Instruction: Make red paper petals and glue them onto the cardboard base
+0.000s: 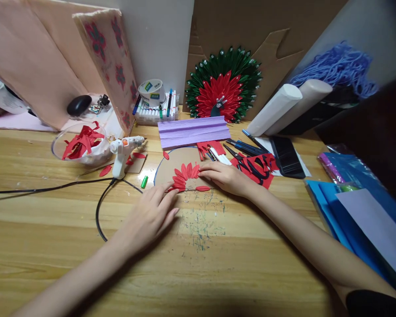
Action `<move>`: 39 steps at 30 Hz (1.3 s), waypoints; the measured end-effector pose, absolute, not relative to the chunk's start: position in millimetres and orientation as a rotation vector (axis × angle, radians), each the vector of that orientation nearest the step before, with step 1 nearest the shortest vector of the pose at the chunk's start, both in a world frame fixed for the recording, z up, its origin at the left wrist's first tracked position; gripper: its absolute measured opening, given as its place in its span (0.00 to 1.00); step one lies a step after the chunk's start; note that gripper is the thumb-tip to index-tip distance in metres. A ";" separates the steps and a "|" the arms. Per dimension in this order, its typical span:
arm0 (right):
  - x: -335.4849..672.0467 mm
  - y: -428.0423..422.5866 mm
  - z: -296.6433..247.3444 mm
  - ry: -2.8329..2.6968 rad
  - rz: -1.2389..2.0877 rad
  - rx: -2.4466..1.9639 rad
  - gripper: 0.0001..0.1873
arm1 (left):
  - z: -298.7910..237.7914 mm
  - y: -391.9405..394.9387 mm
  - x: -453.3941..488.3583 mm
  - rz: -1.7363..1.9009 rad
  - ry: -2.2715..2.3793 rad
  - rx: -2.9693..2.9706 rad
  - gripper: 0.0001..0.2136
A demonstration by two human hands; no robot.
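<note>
A half-round piece of brown cardboard (174, 165) lies on the wooden table (198, 255), with a fan of red paper petals (185, 174) stuck along its near edge. My left hand (150, 215) rests flat on the table, its fingertips touching the left end of the petal fan. My right hand (226, 176) lies on the cardboard at the right, fingertips pressing beside the petals; one loose-looking red petal (203, 188) sits just under it. Neither hand grips anything.
A white glue gun (122, 152) with a black cord (99, 207) stands left of the cardboard, beside a clear bowl of red paper scraps (81, 143). Scissors (251, 166), pens, purple folded paper (193, 131), a green-and-red peacock craft (222, 86) and blue sheets (350, 202) lie around.
</note>
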State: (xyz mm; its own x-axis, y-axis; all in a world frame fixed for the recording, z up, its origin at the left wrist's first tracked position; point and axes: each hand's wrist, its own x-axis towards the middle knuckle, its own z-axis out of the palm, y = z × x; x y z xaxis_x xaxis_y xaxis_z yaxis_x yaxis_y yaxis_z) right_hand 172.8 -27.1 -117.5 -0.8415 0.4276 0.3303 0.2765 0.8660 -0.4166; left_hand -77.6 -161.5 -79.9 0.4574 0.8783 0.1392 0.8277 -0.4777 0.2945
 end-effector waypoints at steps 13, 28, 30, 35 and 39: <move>176.0 -32.3 -100.4 -2.387 0.587 -0.841 0.11 | -82.8 -162.3 -87.1 0.494 1.548 2.519 0.15; 163.0 -7.2 -94.3 -2.547 0.900 -0.849 0.04 | -85.6 -162.7 -89.9 0.525 1.548 2.457 0.15; 164.3 -7.0 -93.8 -2.553 0.879 -0.821 0.03 | -85.1 -163.1 -89.4 0.540 1.539 2.426 0.15; 167.0 -21.1 -86.6 -2.485 0.719 -0.665 0.03 | -79.9 -164.4 -81.9 0.658 1.496 2.165 0.13; 157.3 -45.8 -73.0 -2.403 0.486 -0.412 0.05 | -72.2 -164.7 -71.6 0.765 1.448 1.683 0.13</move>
State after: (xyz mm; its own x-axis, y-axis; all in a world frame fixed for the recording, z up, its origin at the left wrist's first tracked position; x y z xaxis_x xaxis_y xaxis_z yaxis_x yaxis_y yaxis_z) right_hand 157.3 -45.8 -73.0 -0.7436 0.4061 0.5312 0.1677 0.8823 -0.4398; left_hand -71.6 -164.7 -72.2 0.1726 0.9841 -0.0424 0.5193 -0.0544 0.8529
